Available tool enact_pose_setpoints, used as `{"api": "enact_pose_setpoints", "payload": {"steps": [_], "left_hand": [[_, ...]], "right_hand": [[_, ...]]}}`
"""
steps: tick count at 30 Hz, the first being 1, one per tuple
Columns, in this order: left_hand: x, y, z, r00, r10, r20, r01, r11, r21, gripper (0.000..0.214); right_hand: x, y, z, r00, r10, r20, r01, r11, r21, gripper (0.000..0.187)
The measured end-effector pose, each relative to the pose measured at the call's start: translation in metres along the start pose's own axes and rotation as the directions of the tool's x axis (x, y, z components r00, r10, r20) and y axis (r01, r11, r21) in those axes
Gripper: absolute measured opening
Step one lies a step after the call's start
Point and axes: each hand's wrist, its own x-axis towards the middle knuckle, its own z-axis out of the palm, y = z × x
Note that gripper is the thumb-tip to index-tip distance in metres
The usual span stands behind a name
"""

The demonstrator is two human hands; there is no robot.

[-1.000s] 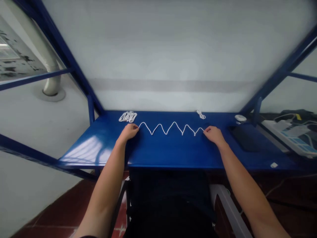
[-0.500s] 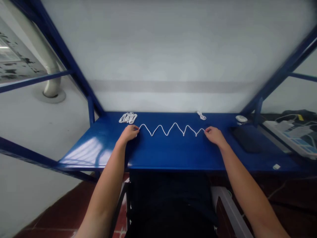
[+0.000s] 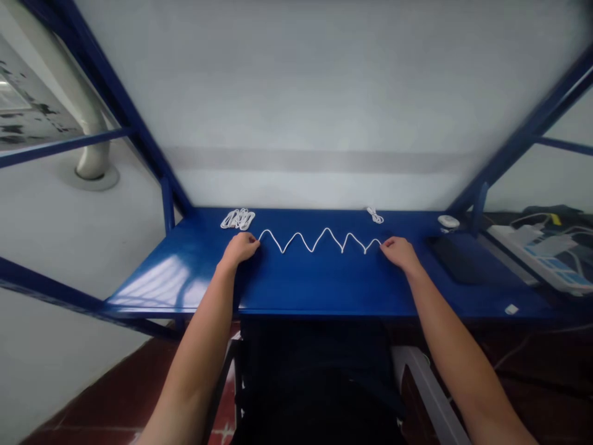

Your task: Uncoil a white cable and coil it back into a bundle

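Head view: white cord (image 3: pixel 327 229) lying in a zigzag across the blue table (image 3: pixel 324 287), nearer than the left coil (image 3: pixel 238 219) and right coil (image 3: pixel 375 215) at the far edge. Left hand (image 3: pixel 241 248) and right hand (image 3: pixel 399 253) curled at its ends, any pinch hidden. Likely light, limp, easily shifted; best held near the ends.

Bare hands (image 3: pixel 239 248) and forearms (image 3: pixel 201 340) above dark clothing (image 3: pixel 315 389).

The left hand (image 3: pixel 239 248) and right hand (image 3: pixel 399 253) lie palm-down, well apart, the fingers (image 3: pixel 252 238) perhaps lightly pinched.
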Motion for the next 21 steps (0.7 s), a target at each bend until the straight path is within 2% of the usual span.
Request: {"api": "enact_pose_setpoints", "payload": {"steps": [13, 21], "left_hand": [[0.0022, -0.0032, 0.0014, 1.000, 0.017, 0.021, -0.015, 0.998, -0.067, 0.020], [0.0041, -0.0042, 0.0020, 1.000, 0.017, 0.015, -0.016, 0.998, -0.065, 0.020]], "right_hand": [[0.0023, 0.0037, 0.0028, 1.000, 0.005, -0.026, -0.005, 1.000, 0.011, 0.009], [-0.0002, -0.0008, -0.0018, 0.999, 0.035, 0.027, -0.035, 0.999, -0.003, 0.012]]}}
